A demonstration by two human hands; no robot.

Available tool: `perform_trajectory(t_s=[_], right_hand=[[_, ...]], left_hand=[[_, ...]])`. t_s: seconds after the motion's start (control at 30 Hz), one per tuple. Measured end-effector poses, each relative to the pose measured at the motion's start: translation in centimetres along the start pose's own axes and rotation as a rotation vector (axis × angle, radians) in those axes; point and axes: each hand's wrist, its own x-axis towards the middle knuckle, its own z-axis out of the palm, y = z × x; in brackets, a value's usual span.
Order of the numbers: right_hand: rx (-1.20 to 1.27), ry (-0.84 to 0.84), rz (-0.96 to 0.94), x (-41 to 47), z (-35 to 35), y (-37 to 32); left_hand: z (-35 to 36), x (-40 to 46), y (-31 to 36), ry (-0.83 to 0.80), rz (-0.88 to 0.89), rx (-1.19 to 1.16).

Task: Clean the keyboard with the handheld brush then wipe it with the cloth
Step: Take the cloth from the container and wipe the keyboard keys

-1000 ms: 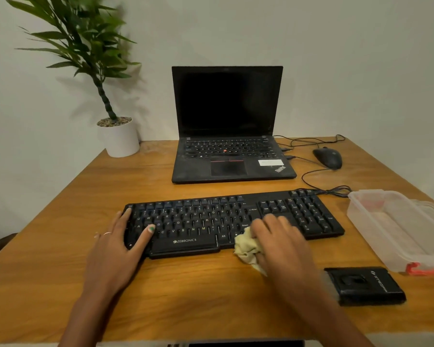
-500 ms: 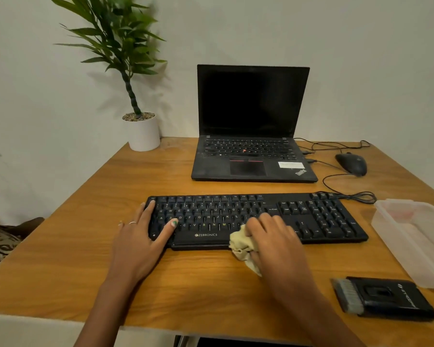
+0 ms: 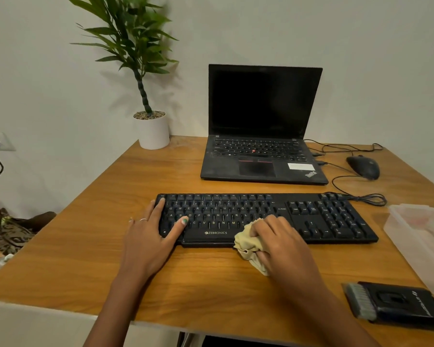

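Right grip (image 3: pixel 283 244) bunching cloth (image 3: pixel 248 242) (fingers curled), on keyboard (image 3: pixel 323 221)

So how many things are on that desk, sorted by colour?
Black: 4 (keyboard, laptop, mouse, brush)
Yellow: 1 (cloth)
White: 1 (plant pot)
Clear: 1 (plastic box)
Total: 7

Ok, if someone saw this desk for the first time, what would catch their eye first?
Probably the two hands at the black keyboard mid-table: the right hand presses a crumpled yellow cloth on its front edge, and the left hand steadies its left end. Behind it stands an open laptop with a dark screen, and a potted plant at the far left corner.
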Motion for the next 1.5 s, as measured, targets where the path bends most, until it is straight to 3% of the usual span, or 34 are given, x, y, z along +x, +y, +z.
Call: perform_trajectory(t_s=[0.47, 0.77, 1.07, 1.3, 1.5], right_hand=[[0.005, 0.089, -0.292, 4.0, 3.5, -8.0], [0.054, -0.03, -0.093, 1.7, 1.2, -3.4], [0.063, -0.041, -0.26, 4.8, 3.7, -9.2], [0.067, -0.143, -0.147, 4.0, 2.5, -7.7], [0.091, -0.222, -0.105, 3.5, 0.7, -6.0]], left_hand=[[0.0, -0.5, 0.1, 0.046, -0.003, -0.136], [0.3, -0.2, -0.5, 0.043, -0.005, -0.175], [0.0, -0.5, -0.2, 0.017, -0.022, -0.225], [-0.6, -0.8, 0.1, 0.014, -0.056, -0.288], [-2.1, -1.0, 1.0, -0.093, -0.173, -0.408]])
